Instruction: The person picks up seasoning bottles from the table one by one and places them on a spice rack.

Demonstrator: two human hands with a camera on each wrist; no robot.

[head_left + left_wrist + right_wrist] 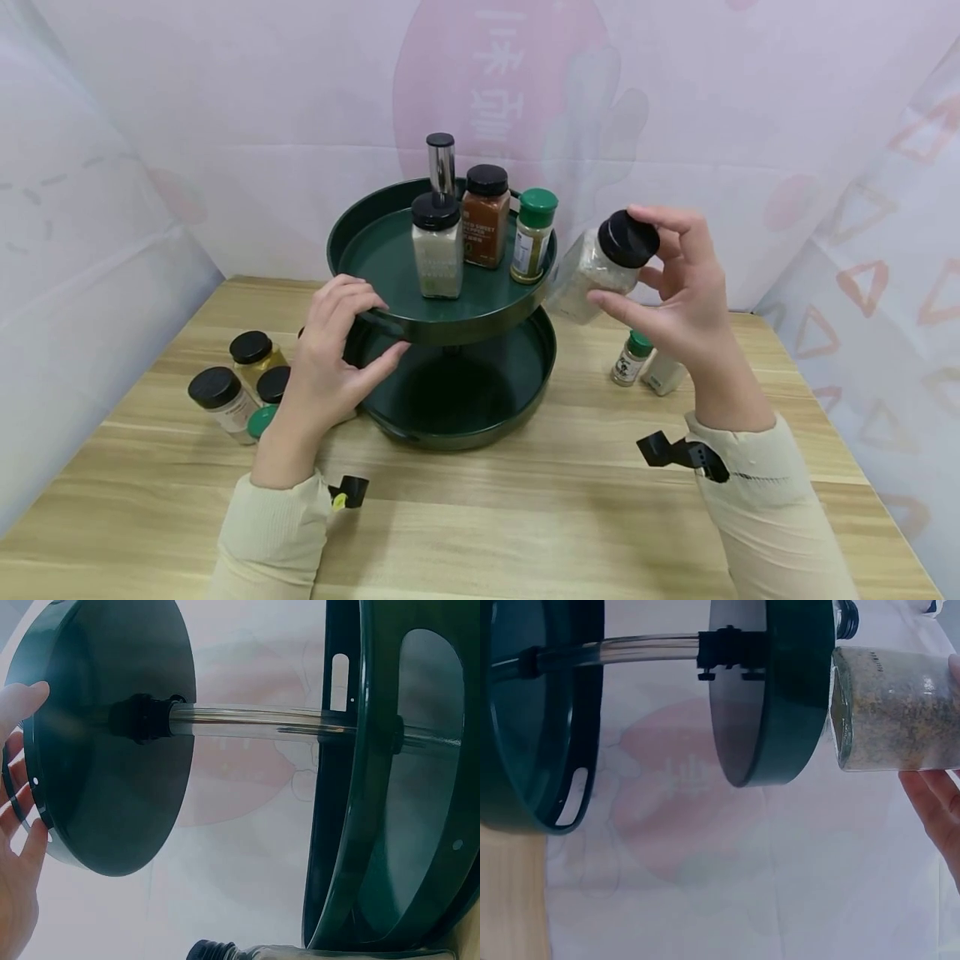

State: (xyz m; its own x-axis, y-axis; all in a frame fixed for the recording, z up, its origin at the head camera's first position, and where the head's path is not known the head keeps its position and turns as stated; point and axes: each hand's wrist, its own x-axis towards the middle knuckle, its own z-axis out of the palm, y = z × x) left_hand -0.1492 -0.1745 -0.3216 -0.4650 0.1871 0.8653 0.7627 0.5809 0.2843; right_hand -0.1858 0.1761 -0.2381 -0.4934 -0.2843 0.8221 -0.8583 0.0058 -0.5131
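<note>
A dark green two-tier rack stands on the table, its upper tray above its lower tray. At the upper tray's front left, my left hand grips the rim, thumb low and fingers over the edge. My right hand holds a clear spice jar with a black lid, tilted beside the tray's right rim. Its grainy pale contents show in the right wrist view. On the upper tray stand a white-filled jar, a red pepper jar and a green-lidded bottle.
Several jars stand at the left, including a black-lidded jar and a yellow-filled jar; my left arm partly hides them. A small green-lidded bottle and a pale jar are at the right. A printed cloth hangs behind the table.
</note>
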